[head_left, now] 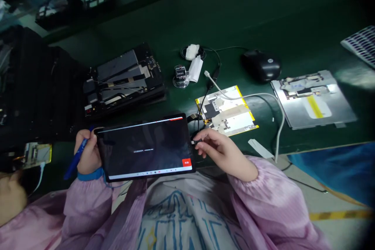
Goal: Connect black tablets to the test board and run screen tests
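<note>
A black tablet [145, 148] with a dark lit screen and a red button at its lower right is held over my lap. My left hand [86, 152] grips its left edge, fingers closed, and also holds a blue pen [74, 161]. At the tablet's right edge my right hand [218, 149] pinches a small black cable plug [197, 140]. The plug's dark cable [205, 97] runs up across the green table [263, 11].
An opened tablet back [123, 80] lies at the left beside a black tray stack [32, 86]. A yellow-edged battery panel [227, 111], a metal back plate [315, 99], a black mouse [260, 65], a hand counter [181, 76] and a white cable [278, 125] lie beyond.
</note>
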Motion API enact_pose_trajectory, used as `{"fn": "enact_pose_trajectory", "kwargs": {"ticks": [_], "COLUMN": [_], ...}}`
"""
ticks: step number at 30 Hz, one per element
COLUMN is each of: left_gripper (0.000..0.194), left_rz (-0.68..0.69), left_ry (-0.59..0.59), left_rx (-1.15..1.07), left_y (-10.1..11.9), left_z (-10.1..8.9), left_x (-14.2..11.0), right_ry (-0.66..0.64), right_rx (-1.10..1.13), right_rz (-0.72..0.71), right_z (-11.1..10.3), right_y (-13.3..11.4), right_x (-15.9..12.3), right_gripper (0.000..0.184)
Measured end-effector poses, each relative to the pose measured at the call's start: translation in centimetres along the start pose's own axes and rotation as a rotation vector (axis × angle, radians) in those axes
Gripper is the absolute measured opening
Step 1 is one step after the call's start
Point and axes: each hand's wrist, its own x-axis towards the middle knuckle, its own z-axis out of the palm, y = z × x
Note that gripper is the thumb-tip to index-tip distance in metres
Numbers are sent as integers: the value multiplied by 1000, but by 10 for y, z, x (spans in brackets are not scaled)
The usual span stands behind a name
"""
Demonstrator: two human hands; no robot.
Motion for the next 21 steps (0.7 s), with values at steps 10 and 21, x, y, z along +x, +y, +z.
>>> {"fn": "enact_pose_trajectory", "kwargs": {"ticks": [10, 21], "left_gripper": [37, 39], "left_rz": [3, -8], "left_ry": [-7, -68], "left_rx": [51, 23], "left_y": [2, 4], "left_z": [0, 2], "left_x": [-1, -6], "right_ry": [13, -17], "right_rx": [33, -14], "right_rz": [-32, -34], "right_z": [0, 1], "right_y": [5, 5], "right_x": [3, 5], "right_gripper": [19, 15]}}
